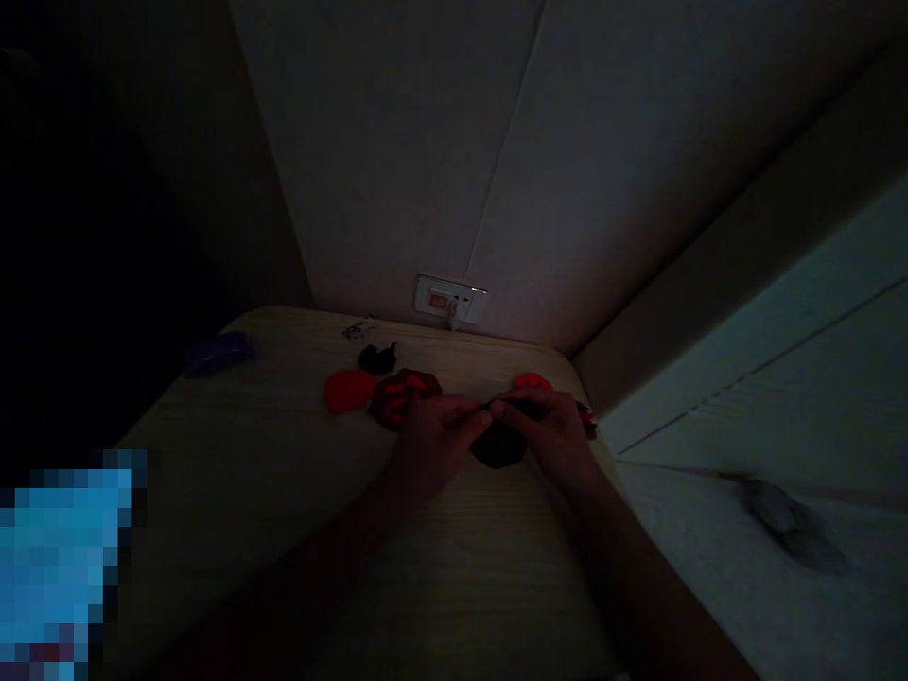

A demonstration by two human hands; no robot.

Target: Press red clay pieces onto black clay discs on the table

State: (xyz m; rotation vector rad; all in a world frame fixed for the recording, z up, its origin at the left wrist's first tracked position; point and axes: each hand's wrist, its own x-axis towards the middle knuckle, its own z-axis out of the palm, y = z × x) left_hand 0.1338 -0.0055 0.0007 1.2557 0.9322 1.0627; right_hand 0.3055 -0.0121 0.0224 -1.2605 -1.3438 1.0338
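My left hand (432,440) and my right hand (550,430) meet above the table, their fingertips pinched together. Between them is a small dark piece (487,406), its kind hard to make out in the dim light. Just below the fingers lies a flat, roundish black piece (500,451) that looks like modelling clay. Left of my left hand is a dark red disc (390,407) with brighter red strips on it. A plain red flat piece (347,392) touches its left side. Behind my right hand shows another red piece (532,380), partly covered.
A crumpled black lump (378,358) and a clear, dark-flecked wrapper (358,327) lie toward the back of the wooden table (440,567). A purple packet (219,354) rests at the left edge. Behind stands a wall with a socket (450,299); a pale panel (780,378) is at right.
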